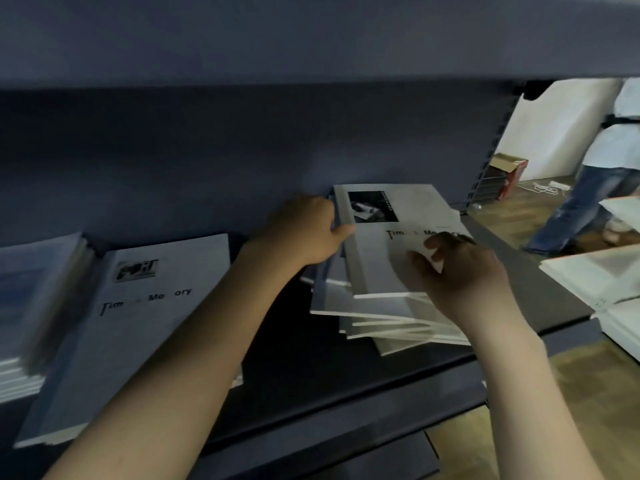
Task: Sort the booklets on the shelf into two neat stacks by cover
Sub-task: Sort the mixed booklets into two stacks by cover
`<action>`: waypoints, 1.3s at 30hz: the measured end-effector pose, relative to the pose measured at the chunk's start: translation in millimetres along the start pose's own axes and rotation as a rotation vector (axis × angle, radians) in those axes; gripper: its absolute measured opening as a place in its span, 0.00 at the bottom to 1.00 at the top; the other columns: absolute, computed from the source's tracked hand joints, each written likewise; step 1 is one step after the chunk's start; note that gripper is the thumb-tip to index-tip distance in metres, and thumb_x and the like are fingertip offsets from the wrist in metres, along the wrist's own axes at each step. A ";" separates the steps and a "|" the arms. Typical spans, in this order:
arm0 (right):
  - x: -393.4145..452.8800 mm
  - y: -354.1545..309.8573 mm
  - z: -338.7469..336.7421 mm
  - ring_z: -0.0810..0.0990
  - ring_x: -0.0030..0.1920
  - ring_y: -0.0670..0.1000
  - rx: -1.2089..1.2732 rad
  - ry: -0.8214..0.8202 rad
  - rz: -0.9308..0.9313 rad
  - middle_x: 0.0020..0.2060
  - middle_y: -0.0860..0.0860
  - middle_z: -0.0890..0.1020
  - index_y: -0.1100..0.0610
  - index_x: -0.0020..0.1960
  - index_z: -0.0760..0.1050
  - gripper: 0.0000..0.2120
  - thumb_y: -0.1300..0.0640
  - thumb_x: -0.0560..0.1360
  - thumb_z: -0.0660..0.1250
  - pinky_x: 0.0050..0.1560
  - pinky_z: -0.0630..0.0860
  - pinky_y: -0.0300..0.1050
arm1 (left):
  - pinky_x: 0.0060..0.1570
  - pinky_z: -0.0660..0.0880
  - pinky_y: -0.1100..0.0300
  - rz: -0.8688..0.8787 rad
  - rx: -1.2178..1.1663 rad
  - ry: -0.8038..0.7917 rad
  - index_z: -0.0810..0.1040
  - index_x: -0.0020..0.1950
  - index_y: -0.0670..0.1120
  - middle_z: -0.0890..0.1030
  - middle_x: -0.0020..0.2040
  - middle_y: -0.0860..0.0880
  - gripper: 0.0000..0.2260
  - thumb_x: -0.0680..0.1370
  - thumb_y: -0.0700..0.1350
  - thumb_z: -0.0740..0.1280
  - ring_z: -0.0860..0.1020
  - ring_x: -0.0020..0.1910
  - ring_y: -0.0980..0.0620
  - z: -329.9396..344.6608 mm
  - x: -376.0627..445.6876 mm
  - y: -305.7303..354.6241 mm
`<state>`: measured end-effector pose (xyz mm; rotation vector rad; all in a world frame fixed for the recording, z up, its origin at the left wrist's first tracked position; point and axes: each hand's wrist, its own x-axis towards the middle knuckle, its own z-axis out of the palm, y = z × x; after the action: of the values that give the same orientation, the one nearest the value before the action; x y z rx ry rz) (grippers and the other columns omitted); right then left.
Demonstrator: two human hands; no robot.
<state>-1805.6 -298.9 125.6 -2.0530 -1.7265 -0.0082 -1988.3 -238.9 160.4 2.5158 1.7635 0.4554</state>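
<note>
Both hands on the messy right-hand pile of thin pale-grey paperback booklets [381, 306], sitting on the dark blue-grey metal shelf [346, 382], right of centre.

Left hand [304, 233]: fingers curled round the far-left spine edge of the top pale-grey booklet with the black photo square [384, 237], thumb pressing on the cover. Right hand [460, 271]: pinching that booklet's right edge, page corner showing between the fingers.

Pile under it is fanned, near edges splayed at different angles. Not square yet.

To the left, apart from the pile: flat pale-grey booklet with a small dark cover picture [131, 327], same title text, different cover image. Farther left, a blurred stack of booklets [38, 306]; cover unreadable.

Handling, my read:
- Light, thin, floppy. One-corner lift will likely sag or crease.
- Covers look smooth, so they probably slide on each other; the fan could spread if dragged.
- Best hold: spine side plus opposite edge, two hands, as now. Spine is the stiffest part.
- Square up by tapping edges, not by pushing covers.

Person in jeans [595, 188] far right, off the shelf.
</note>
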 end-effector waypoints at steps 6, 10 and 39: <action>5.1 21.9 1.4 0.76 0.56 0.61 0.000 0.029 -0.011 0.54 0.58 0.79 0.57 0.61 0.76 0.20 0.45 0.77 0.61 0.53 0.73 0.50 | 0.39 0.69 0.59 -0.163 0.011 -0.157 0.76 0.42 0.40 0.78 0.41 0.42 0.33 0.72 0.71 0.56 0.78 0.47 0.44 24.9 34.9 23.2; 8.8 28.1 0.0 0.76 0.55 0.61 0.010 0.030 -0.019 0.53 0.58 0.78 0.59 0.59 0.76 0.19 0.46 0.76 0.61 0.52 0.73 0.49 | 0.49 0.72 0.56 -0.195 0.015 -0.223 0.75 0.58 0.38 0.76 0.60 0.41 0.43 0.66 0.75 0.58 0.76 0.57 0.43 30.5 43.9 27.5; 75.8 18.8 -2.8 0.80 0.48 0.58 -0.077 -0.324 0.121 0.45 0.59 0.79 0.62 0.43 0.76 0.29 0.34 0.68 0.68 0.46 0.74 0.45 | 0.31 0.62 0.61 -0.489 -0.415 -0.016 0.58 0.54 0.46 0.69 0.42 0.50 0.18 0.77 0.50 0.65 0.68 0.37 0.55 13.0 -39.7 -42.6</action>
<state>-1770.9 -231.3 143.8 -2.3141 -1.8045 0.3167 -2036.3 -258.7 131.0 1.7401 1.9430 0.6751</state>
